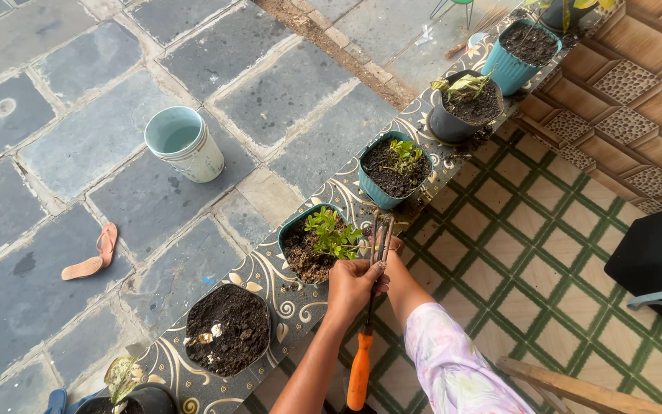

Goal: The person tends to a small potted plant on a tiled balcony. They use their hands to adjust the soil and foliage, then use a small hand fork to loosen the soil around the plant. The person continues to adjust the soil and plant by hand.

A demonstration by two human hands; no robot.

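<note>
An orange-handled metal hand fork (369, 307) is gripped at its shaft by the left hand (352, 285), tines up, beside the teal plastic pot of leafy green seedling (312, 244) on the patterned ledge (270, 270). The right hand (394, 247), mostly hidden, seems to pinch the tines, perhaps steadying them.

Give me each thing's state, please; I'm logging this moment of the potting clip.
Left hand: closed on the fork's shaft.
Right hand: at the fork's tines, mostly hidden.
Fork: held, orange handle down, tines up.
Bucket: upright, no soil inside.
Nearest teal pot: soil-filled, green plant.
Black pot: soil-filled, no plant.
Sandal: lying on the paving.
</note>
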